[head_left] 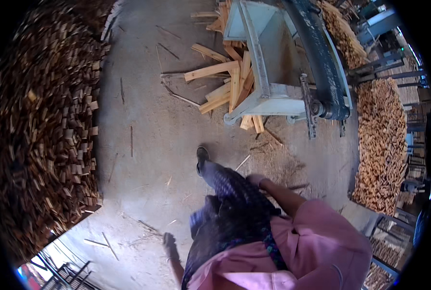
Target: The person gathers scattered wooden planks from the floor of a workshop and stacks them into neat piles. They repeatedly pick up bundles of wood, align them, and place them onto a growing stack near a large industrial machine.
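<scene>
My left hand (170,245), in a greyish glove, hangs at my left side above the concrete floor; its fingers are smeared, and no object shows in it. In front of my right thigh is my right hand (255,180), also gloved and blurred, with its fingers mostly hidden. One dark shoe (202,154) is stretched forward below patterned purple clothing (230,188). Ahead, loose wooden strips (218,72) lie in a jumble beside a pale blue metal machine frame (259,63), out of reach of both hands.
A tall stack of wood pieces (56,140) lines the left side. A dark conveyor belt (317,53) runs along the machine. More stacked wood (382,145) stands on the right. Thin sticks and sawdust (280,162) are scattered on the floor (143,116).
</scene>
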`<action>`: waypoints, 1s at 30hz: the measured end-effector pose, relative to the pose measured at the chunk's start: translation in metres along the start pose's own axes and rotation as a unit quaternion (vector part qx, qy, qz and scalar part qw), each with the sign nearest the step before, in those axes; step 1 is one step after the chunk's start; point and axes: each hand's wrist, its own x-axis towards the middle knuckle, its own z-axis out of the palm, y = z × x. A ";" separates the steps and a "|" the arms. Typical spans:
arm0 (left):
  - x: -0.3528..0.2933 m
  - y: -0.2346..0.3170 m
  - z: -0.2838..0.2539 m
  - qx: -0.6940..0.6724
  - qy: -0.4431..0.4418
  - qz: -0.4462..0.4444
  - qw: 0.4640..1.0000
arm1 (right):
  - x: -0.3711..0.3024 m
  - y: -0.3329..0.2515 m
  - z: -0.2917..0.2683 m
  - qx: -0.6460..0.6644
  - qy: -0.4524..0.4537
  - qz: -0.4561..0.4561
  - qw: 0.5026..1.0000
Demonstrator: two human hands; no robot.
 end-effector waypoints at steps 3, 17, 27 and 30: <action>0.054 0.014 0.039 0.142 -0.068 -0.010 0.988 | 0.044 -0.017 -0.078 -0.099 0.129 0.019 0.986; 0.293 0.415 0.190 0.328 -0.149 0.090 0.928 | 0.054 -0.132 -0.283 0.212 0.263 0.073 0.938; 0.378 0.645 0.356 0.455 -0.188 0.218 0.842 | 0.071 -0.160 -0.301 0.373 0.264 0.169 0.873; 0.329 0.663 0.401 0.486 -0.214 0.231 0.815 | 0.100 -0.147 -0.295 0.360 0.249 0.144 0.887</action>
